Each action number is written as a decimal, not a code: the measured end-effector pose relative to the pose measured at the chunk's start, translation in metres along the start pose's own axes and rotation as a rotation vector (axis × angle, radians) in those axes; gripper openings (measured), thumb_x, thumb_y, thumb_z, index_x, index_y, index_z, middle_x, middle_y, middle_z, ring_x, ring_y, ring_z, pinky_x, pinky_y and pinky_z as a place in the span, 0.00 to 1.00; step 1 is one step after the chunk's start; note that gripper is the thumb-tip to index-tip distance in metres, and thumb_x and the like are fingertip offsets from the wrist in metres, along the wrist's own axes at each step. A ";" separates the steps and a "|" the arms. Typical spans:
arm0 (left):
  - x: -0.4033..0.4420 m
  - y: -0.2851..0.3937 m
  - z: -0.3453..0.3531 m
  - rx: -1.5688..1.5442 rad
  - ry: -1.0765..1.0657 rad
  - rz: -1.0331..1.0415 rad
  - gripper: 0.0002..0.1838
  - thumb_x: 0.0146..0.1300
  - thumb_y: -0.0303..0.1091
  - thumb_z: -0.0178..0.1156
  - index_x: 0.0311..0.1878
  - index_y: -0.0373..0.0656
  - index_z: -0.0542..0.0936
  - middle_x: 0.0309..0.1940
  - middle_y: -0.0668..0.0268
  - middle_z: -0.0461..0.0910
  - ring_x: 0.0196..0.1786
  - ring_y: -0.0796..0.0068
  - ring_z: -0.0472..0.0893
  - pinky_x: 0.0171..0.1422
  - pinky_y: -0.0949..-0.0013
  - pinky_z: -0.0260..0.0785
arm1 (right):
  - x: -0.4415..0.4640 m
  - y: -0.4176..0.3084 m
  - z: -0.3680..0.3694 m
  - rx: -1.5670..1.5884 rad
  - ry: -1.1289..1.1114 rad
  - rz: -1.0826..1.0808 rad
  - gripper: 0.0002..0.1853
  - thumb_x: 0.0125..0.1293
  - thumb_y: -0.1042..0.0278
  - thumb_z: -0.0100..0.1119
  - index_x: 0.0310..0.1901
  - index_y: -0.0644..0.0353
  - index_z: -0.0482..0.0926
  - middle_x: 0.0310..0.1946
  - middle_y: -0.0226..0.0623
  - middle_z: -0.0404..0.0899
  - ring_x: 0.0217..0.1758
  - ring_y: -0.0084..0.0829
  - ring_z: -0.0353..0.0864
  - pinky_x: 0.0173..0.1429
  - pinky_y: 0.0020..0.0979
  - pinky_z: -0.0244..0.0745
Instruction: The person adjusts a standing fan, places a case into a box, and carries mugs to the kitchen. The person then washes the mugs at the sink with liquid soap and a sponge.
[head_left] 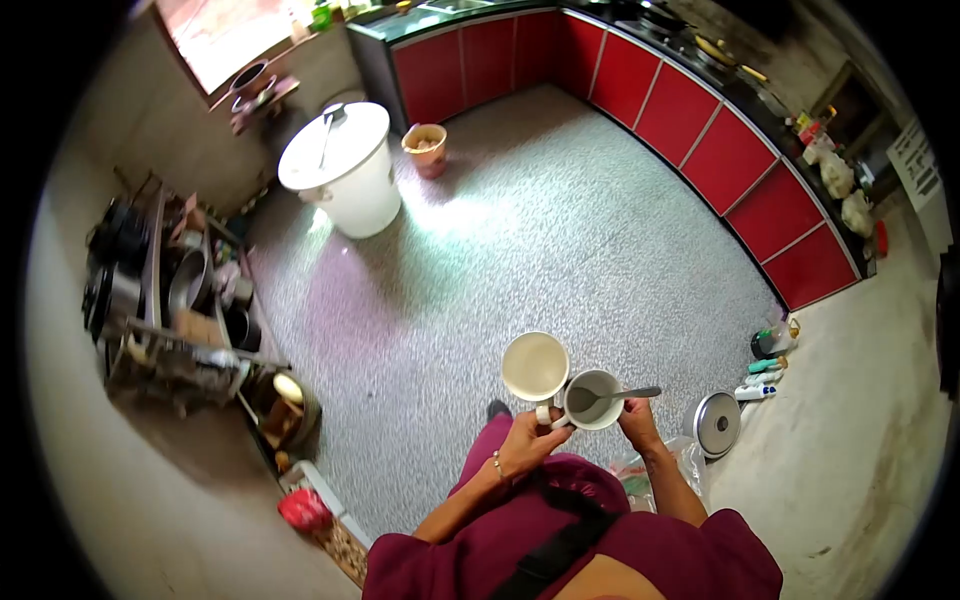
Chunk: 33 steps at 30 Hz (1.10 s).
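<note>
Two pale mugs are side by side in front of my body. My left hand (528, 445) is closed around their handles, with the larger mug (535, 366) on the left and the smaller mug (583, 411) on the right. A metal spoon (640, 393) leans in the smaller mug, its handle sticking out over the right rim. My right hand (641, 424) is closed at that mug's right side, just under the spoon handle; its fingertips are partly hidden. The larger mug shows a pale inside, and I cannot tell whether it holds anything.
A round metal lid (717, 424) and several bottles (762, 380) stand by the right wall. A clear plastic bag (690, 460) is beside my right forearm. Ahead are a lidded white bin (360, 195), a small bucket (427, 155) and red cabinets (680, 115). Cookware fills a rack (160, 290) at left.
</note>
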<state>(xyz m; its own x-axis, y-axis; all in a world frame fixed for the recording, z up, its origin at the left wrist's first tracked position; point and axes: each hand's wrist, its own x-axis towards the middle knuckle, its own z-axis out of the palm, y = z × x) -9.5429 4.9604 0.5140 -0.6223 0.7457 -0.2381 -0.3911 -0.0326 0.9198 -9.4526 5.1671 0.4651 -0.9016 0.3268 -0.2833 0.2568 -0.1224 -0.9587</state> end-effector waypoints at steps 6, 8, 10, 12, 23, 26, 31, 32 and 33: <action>0.099 0.032 -0.062 0.100 -0.027 -0.007 0.02 0.59 0.24 0.57 0.33 0.37 0.77 0.29 0.70 0.79 0.31 0.85 0.76 0.35 0.79 0.70 | 0.075 -0.033 0.009 0.116 0.046 0.058 0.11 0.61 0.78 0.50 0.45 0.68 0.76 0.35 0.37 0.79 0.36 0.26 0.79 0.41 0.26 0.76; 0.133 0.041 -0.076 0.041 0.004 -0.041 0.02 0.58 0.23 0.57 0.34 0.35 0.77 0.31 0.67 0.79 0.33 0.82 0.78 0.40 0.76 0.73 | 0.101 -0.028 0.007 0.144 0.053 0.097 0.12 0.61 0.80 0.49 0.45 0.68 0.76 0.35 0.38 0.79 0.37 0.27 0.79 0.41 0.27 0.76; 0.170 0.044 -0.091 0.045 -0.005 -0.026 0.03 0.58 0.22 0.57 0.34 0.34 0.77 0.31 0.66 0.80 0.34 0.81 0.78 0.42 0.75 0.74 | 0.136 -0.032 0.001 0.139 0.051 0.114 0.12 0.61 0.81 0.48 0.45 0.69 0.76 0.35 0.38 0.79 0.37 0.26 0.79 0.41 0.27 0.76; 0.205 0.051 -0.101 0.049 0.008 -0.016 0.03 0.57 0.22 0.57 0.34 0.33 0.77 0.31 0.65 0.80 0.35 0.81 0.78 0.44 0.74 0.74 | 0.176 -0.037 -0.006 0.116 0.033 0.107 0.11 0.61 0.80 0.49 0.45 0.69 0.75 0.35 0.38 0.79 0.36 0.26 0.79 0.41 0.27 0.76; 0.452 0.141 -0.123 0.057 0.062 0.034 0.03 0.57 0.27 0.59 0.32 0.38 0.78 0.23 0.74 0.76 0.26 0.89 0.70 0.27 0.80 0.61 | 0.451 -0.149 -0.095 -0.052 -0.055 -0.012 0.12 0.61 0.78 0.49 0.44 0.68 0.76 0.33 0.35 0.80 0.36 0.24 0.79 0.39 0.25 0.75; 0.503 0.161 -0.128 0.119 0.074 0.077 0.03 0.58 0.27 0.59 0.32 0.38 0.78 0.23 0.74 0.76 0.26 0.89 0.70 0.27 0.80 0.61 | 0.508 -0.163 -0.115 -0.066 -0.052 -0.012 0.11 0.61 0.77 0.50 0.44 0.67 0.77 0.32 0.34 0.80 0.34 0.23 0.79 0.38 0.24 0.75; 0.584 0.184 -0.147 0.036 0.084 0.006 0.03 0.58 0.26 0.58 0.32 0.37 0.78 0.25 0.74 0.77 0.27 0.89 0.70 0.28 0.81 0.62 | 0.595 -0.172 -0.124 -0.153 -0.121 -0.054 0.10 0.61 0.80 0.49 0.44 0.66 0.77 0.28 0.28 0.78 0.31 0.18 0.76 0.36 0.21 0.73; 0.605 0.189 -0.154 0.038 0.080 0.008 0.03 0.58 0.26 0.58 0.32 0.37 0.78 0.25 0.74 0.77 0.27 0.89 0.70 0.28 0.81 0.62 | 0.613 -0.176 -0.124 -0.139 -0.141 -0.054 0.10 0.61 0.80 0.48 0.43 0.66 0.77 0.28 0.28 0.78 0.31 0.18 0.75 0.36 0.21 0.72; 0.623 0.192 -0.160 0.056 0.071 0.035 0.03 0.59 0.26 0.58 0.32 0.37 0.78 0.25 0.74 0.77 0.27 0.89 0.71 0.29 0.81 0.62 | 0.627 -0.185 -0.122 -0.119 -0.135 -0.028 0.09 0.61 0.80 0.48 0.41 0.66 0.77 0.27 0.28 0.77 0.31 0.17 0.75 0.35 0.20 0.72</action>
<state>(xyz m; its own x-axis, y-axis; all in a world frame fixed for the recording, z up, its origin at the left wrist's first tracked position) -10.1144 5.3120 0.4919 -0.6819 0.6959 -0.2252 -0.3313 -0.0193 0.9433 -10.0226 5.5092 0.4613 -0.9454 0.1989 -0.2581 0.2634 -0.0002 -0.9647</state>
